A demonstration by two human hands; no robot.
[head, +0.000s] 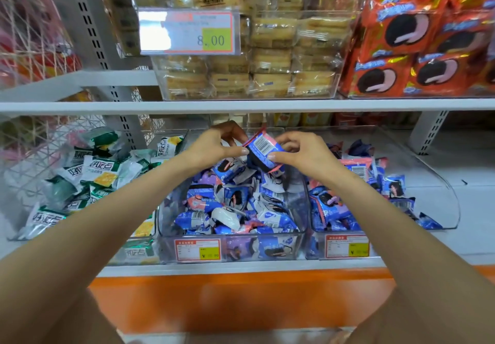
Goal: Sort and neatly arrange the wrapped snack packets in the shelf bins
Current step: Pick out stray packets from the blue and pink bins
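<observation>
A blue-and-pink snack packet is pinched at centre frame between the left hand and right hand, above the middle bin, where packets lie jumbled, so sorting seems barely begun.

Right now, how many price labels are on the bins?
3: large label on the upper pastry bin; middle label on the centre bin; right label on the right bin. The left forearm may hide another on the green-packet bin.
</observation>
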